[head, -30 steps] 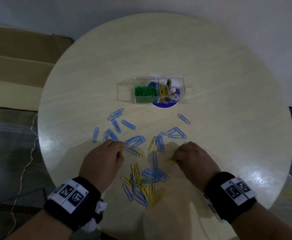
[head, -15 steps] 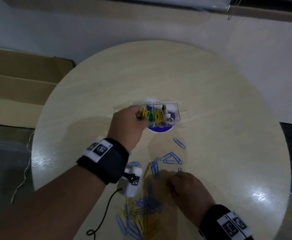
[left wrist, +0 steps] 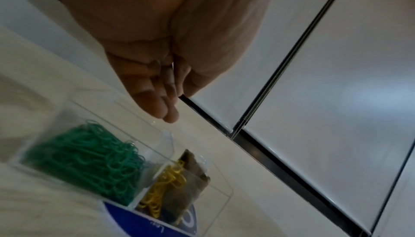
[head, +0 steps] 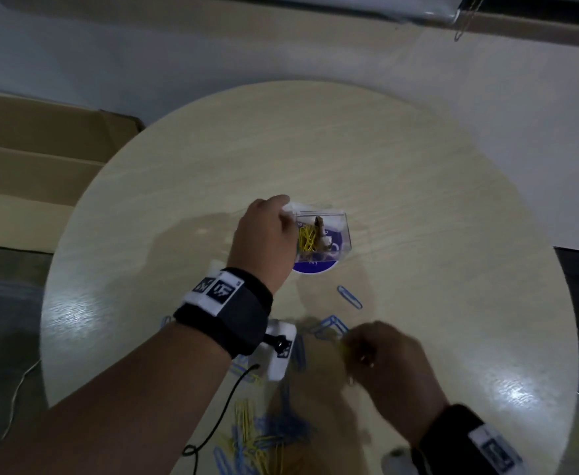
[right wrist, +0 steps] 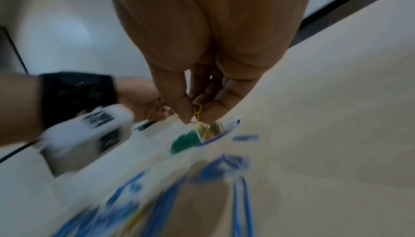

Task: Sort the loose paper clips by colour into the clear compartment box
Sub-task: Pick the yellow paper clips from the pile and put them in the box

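Observation:
The clear compartment box (head: 322, 212) (left wrist: 167, 135) stands mid-table, with green clips (left wrist: 89, 161) in one cell and yellow clips (head: 307, 238) (left wrist: 167, 185) in the adjoining one. My left hand (head: 271, 231) (left wrist: 168, 114) hovers over the box's left part, fingers straight and together, nothing visible in them. Nearer to me, my right hand (head: 384, 358) (right wrist: 195, 116) is above the table and pinches a yellow paper clip (right wrist: 197, 114) between thumb and finger. Loose blue clips (head: 350, 296) lie between hand and box. A mixed blue and yellow heap (head: 257, 437) lies near the front edge.
The round pale wooden table (head: 435, 234) has a blue round label (head: 315, 268) under the box. An open cardboard box (head: 24, 166) sits on the floor at the left. A black cable (head: 226, 406) hangs from my left wrist camera over the heap.
My left hand carried a yellow clip from the heap to the box and now shows none. My right hand has lifted off the table with a yellow clip pinched.

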`<state>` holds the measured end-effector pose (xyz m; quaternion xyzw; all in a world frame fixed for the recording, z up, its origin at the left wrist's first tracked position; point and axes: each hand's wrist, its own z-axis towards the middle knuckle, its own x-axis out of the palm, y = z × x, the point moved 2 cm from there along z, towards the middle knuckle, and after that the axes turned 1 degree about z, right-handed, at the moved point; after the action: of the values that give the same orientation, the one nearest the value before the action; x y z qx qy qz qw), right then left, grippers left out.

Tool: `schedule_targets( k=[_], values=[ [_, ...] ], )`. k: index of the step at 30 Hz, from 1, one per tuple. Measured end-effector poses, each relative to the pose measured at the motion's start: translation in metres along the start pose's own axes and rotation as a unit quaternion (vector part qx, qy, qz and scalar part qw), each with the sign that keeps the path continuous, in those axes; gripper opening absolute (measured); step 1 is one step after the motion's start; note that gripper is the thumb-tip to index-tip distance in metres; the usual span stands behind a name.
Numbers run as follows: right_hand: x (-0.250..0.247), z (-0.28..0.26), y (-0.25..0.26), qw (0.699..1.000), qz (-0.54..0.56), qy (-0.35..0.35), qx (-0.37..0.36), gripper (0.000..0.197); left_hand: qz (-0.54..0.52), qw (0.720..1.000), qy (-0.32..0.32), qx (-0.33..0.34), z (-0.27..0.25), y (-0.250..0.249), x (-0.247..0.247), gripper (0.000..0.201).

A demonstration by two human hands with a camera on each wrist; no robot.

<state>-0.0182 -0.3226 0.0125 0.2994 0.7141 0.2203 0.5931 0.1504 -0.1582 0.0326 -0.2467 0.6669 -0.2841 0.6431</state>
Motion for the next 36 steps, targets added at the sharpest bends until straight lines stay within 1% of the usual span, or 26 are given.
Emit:
schedule_targets(
  k=[3, 6, 8, 10, 12, 13, 16, 17, 19, 21, 23, 24, 26, 27, 28, 29, 30, 32, 34, 36],
  values=[
    [-0.024, 0.044, 0.018, 0.997, 0.042, -0.065, 0.029, 0.021, -0.060, 0.998, -0.010, -0.014, -0.020, 0.019, -0.018, 0.028],
    [-0.033, 0.095, 0.035, 0.990, 0.081, -0.103, 0.057, 0.014, -0.078, 0.996, -0.002, -0.039, -0.046, 0.036, -0.034, 0.021],
    [-0.031, 0.121, 0.044, 0.988, 0.084, -0.107, 0.071, 0.012, -0.083, 0.995, 0.009, -0.057, -0.062, 0.045, -0.041, 0.019],
    [-0.026, 0.136, 0.053, 0.991, 0.067, -0.088, 0.078, 0.011, -0.084, 0.994, 0.010, -0.068, -0.076, 0.055, -0.047, 0.019],
    [-0.022, 0.140, 0.058, 0.994, 0.038, -0.068, 0.074, 0.016, -0.094, 0.992, 0.008, -0.079, -0.086, 0.065, -0.053, 0.018],
    [-0.023, 0.138, 0.056, 0.994, 0.026, -0.073, 0.073, 0.020, -0.101, 0.992, 0.004, -0.081, -0.090, 0.070, -0.057, 0.017],
    [-0.031, 0.114, 0.042, 0.987, 0.032, -0.138, 0.076, 0.022, -0.095, 0.993, -0.010, -0.069, -0.105, 0.084, -0.069, 0.016],
    [-0.033, 0.100, 0.036, 0.984, 0.041, -0.151, 0.083, 0.020, -0.076, 0.996, 0.003, -0.054, -0.112, 0.088, -0.071, 0.017],
    [-0.028, 0.063, 0.026, 0.986, 0.032, -0.140, 0.088, 0.013, -0.009, 0.997, 0.073, -0.008, -0.131, 0.096, -0.069, 0.018],
    [-0.011, 0.023, 0.018, 0.992, 0.004, -0.114, 0.049, 0.012, 0.067, 0.985, 0.141, 0.071, -0.152, 0.102, -0.062, 0.020],
    [0.014, -0.016, 0.013, 0.996, -0.042, -0.075, -0.027, 0.017, 0.126, 0.960, 0.201, 0.146, -0.177, 0.105, -0.053, 0.022],
    [0.029, -0.034, 0.011, 0.994, -0.077, -0.032, -0.072, 0.024, 0.150, 0.946, 0.227, 0.177, -0.189, 0.106, -0.049, 0.021],
    [0.059, -0.069, 0.005, 0.976, -0.147, 0.084, -0.137, 0.048, 0.186, 0.920, 0.263, 0.221, -0.210, 0.108, -0.044, 0.024],
    [0.070, -0.084, 0.004, 0.964, -0.177, 0.131, -0.148, 0.061, 0.200, 0.913, 0.274, 0.225, -0.219, 0.110, -0.043, 0.027],
    [0.078, -0.096, 0.002, 0.956, -0.199, 0.163, -0.145, 0.071, 0.212, 0.911, 0.275, 0.222, -0.226, 0.112, -0.043, 0.031],
    [0.083, -0.105, 0.000, 0.951, -0.215, 0.174, -0.139, 0.078, 0.220, 0.912, 0.269, 0.217, -0.229, 0.114, -0.044, 0.035],
    [0.085, -0.110, -0.002, 0.950, -0.225, 0.171, -0.131, 0.082, 0.222, 0.916, 0.260, 0.210, -0.230, 0.117, -0.045, 0.037],
    [0.084, -0.111, -0.005, 0.957, -0.229, 0.144, -0.105, 0.082, 0.211, 0.927, 0.241, 0.195, -0.228, 0.122, -0.049, 0.037],
    [0.076, -0.104, -0.011, 0.961, -0.243, 0.110, -0.075, 0.080, 0.211, 0.931, 0.233, 0.187, -0.222, 0.126, -0.053, 0.035],
    [0.068, -0.093, -0.017, 0.959, -0.269, 0.074, -0.056, 0.079, 0.217, 0.934, 0.218, 0.180, -0.214, 0.131, -0.055, 0.030]
  ],
)
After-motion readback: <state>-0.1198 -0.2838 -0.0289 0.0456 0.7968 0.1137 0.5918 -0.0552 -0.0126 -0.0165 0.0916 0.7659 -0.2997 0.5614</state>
